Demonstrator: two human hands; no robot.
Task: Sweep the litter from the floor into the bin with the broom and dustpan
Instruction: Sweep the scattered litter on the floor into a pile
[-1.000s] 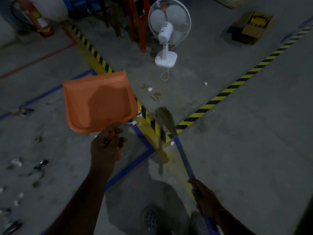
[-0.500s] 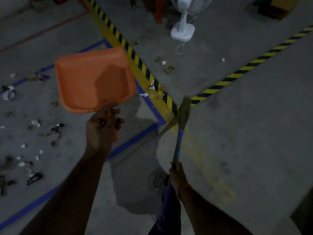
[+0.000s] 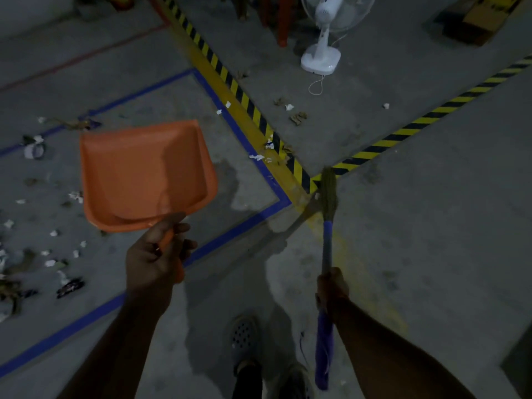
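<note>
My left hand (image 3: 157,254) grips the handle of an orange dustpan (image 3: 144,174), held up above the floor with its pan pointing away from me. My right hand (image 3: 332,286) grips the blue handle of a broom (image 3: 328,197); its straw head points at the corner where the striped tape lines meet. Paper scraps and dark litter (image 3: 51,254) lie scattered over the floor at the left. More scraps (image 3: 266,152) lie along the striped tape, and a few brown pieces (image 3: 298,118) beyond it. No bin is in view.
A white pedestal fan (image 3: 321,56) with a loose cord stands at the top, beside orange legs (image 3: 283,21). A cardboard box (image 3: 472,21) sits at the top right. Blue tape lines (image 3: 239,226) and yellow-black tape (image 3: 230,82) cross the concrete floor. My shoes (image 3: 244,338) are at the bottom.
The view has shifted, so the fan and tape sit lower in frame than half a second ago. The dustpan has dropped lower and rightward; the broom stays pointing at the tape corner.
</note>
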